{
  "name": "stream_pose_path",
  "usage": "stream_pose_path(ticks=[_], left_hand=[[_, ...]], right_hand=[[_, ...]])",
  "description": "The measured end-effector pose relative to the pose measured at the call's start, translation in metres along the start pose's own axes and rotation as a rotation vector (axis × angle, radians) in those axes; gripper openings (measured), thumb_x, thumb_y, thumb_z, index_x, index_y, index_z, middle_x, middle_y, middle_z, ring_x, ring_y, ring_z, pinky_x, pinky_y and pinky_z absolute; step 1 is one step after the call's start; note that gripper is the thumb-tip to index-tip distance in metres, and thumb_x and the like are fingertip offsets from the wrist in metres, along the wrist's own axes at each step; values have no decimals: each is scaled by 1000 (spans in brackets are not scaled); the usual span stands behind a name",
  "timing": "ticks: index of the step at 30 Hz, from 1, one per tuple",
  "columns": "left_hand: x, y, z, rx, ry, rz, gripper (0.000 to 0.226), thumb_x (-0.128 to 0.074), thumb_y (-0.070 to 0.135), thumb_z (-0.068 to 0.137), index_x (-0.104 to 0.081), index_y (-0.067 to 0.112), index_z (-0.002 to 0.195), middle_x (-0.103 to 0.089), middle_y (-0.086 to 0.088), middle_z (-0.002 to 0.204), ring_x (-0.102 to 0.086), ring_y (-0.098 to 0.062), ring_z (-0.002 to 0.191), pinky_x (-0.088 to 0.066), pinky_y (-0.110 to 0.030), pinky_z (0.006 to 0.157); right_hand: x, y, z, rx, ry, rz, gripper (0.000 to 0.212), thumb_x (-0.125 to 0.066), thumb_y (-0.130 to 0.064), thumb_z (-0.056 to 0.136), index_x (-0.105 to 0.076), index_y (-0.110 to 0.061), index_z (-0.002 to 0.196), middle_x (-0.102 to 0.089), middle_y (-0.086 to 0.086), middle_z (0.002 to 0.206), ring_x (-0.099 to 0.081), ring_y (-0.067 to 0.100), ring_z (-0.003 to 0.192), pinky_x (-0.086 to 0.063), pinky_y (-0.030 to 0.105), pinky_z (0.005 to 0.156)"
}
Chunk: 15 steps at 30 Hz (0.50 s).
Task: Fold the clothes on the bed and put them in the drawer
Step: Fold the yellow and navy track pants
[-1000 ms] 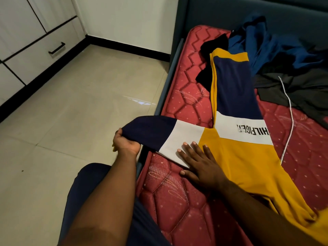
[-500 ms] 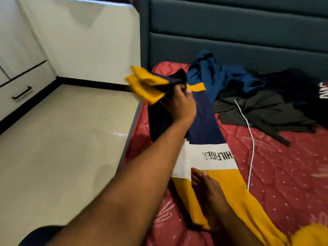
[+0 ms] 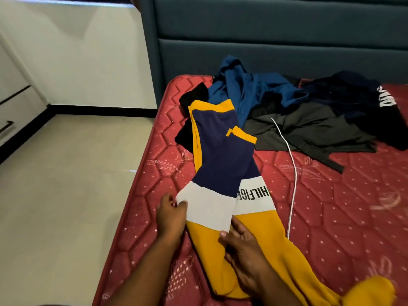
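Nearest to the camera, the right hand (image 3: 240,244) lies with its fingers spread flat on the yellow part of the colour-block garment (image 3: 223,173), pressing it down on the red mattress (image 3: 331,206); it grasps nothing. Just beside it, the left hand (image 3: 171,214) pinches the white corner of the folded-over sleeve (image 3: 212,206) between thumb and fingers, at the near edge of the bed. The sleeve is laid across the body of the garment, and its yellow cuff (image 3: 241,134) rests on the navy panel further up. I judge that the step in hand is to settle this sleeve fold. To do it well, the left hand should pull the white corner until the sleeve edge runs along the side of the body, while the right hand holds the cloth so it does not slide; then a flat palm can smooth the fold from the near end toward the cuff. Right of the garment a white cord (image 3: 292,180) lies on the mattress, apart from it. Farther away, the clothes not yet folded wait in a heap: a blue garment (image 3: 242,89), a dark grey garment (image 3: 309,131) and a black garment with white letters (image 3: 375,102), near the headboard (image 3: 276,40). The drawer (image 3: 13,111) is at the far left, across the floor (image 3: 66,184), and looks closed.
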<state>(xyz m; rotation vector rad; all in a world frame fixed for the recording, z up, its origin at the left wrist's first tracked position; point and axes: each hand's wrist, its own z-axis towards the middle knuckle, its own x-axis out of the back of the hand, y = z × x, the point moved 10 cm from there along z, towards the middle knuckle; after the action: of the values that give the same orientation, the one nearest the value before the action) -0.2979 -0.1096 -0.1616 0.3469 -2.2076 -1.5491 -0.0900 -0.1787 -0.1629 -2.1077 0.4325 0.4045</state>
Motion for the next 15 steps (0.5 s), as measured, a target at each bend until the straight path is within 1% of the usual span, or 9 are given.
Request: stream_pose_path(ticks=[2, 4, 5, 7, 8, 9, 11, 13, 15], left_hand=[[-2, -18, -24, 131, -120, -60, 24, -65, 17, 81, -59, 12, 104, -62, -6, 77, -57, -23, 62, -46, -30, 56], [-9, -24, -45, 248, -241, -48, 21, -64, 17, 86, -58, 16, 107, -61, -8, 72, -51, -20, 50, -45, -28, 47], [-11, -24, -50, 277, -270, -15, 20, -64, 16, 88, -58, 15, 107, -60, -8, 70, -50, -19, 47, -45, -28, 46], [-16, -24, -59, 345, -341, 62, 20, -66, 22, 88, -59, 9, 101, -57, -10, 69, -50, -21, 49, -46, -27, 48], [-21, -28, -67, 385, -400, 111, 25, -68, 27, 87, -60, 8, 100, -58, -11, 73, -53, -22, 54, -48, -28, 49], [-28, -33, -73, 412, -445, 145, 29, -69, 30, 86, -60, 7, 101, -60, -12, 78, -56, -24, 60, -51, -29, 50], [-32, -35, -82, 352, -411, 131, 28, -72, 23, 83, -61, 7, 103, -66, -13, 91, -62, -28, 73, -55, -35, 57], [-28, -34, -84, 230, -290, 92, 25, -70, 10, 80, -62, 7, 103, -69, -14, 100, -65, -30, 84, -57, -40, 73], [-18, -38, -89, 201, -221, 22, 25, -65, 4, 81, -62, 8, 105, -69, -13, 105, -64, -29, 88, -54, -38, 80]], right_hand=[[6, 3, -6, 41, 46, -88, 64, -65, 7, 83, -47, -24, 135, -70, 4, 115, -70, 22, 90, -55, 32, 65], [12, 1, -20, 89, 110, -277, 71, -70, 4, 81, -43, -29, 138, -65, 5, 121, -69, 21, 86, -54, 31, 65], [18, -7, -26, 155, 146, -485, 70, -72, -3, 82, -42, -30, 139, -61, 2, 127, -68, 19, 89, -54, 28, 69], [25, -39, -45, 408, 254, -1112, 55, -67, -29, 88, -47, -28, 139, -58, -2, 130, -63, 17, 105, -51, 29, 85], [28, -54, -57, 548, 335, -1409, 49, -58, -43, 89, -52, -27, 135, -59, -2, 129, -60, 20, 111, -48, 35, 89], [36, -64, -64, 599, 421, -1616, 51, -47, -52, 88, -55, -27, 132, -58, 0, 131, -57, 25, 114, -46, 41, 91], [71, -67, -68, 331, 516, -1798, 62, -41, -62, 87, -39, -32, 142, -41, 5, 146, -46, 32, 125, -40, 50, 96], [96, -50, -73, 22, 462, -1832, 72, -37, -68, 88, -13, -39, 150, -20, 8, 156, -33, 37, 134, -36, 53, 101], [96, -35, -78, -33, 409, -1900, 74, -30, -71, 89, -1, -42, 150, -11, 10, 159, -31, 38, 136, -38, 52, 102]])
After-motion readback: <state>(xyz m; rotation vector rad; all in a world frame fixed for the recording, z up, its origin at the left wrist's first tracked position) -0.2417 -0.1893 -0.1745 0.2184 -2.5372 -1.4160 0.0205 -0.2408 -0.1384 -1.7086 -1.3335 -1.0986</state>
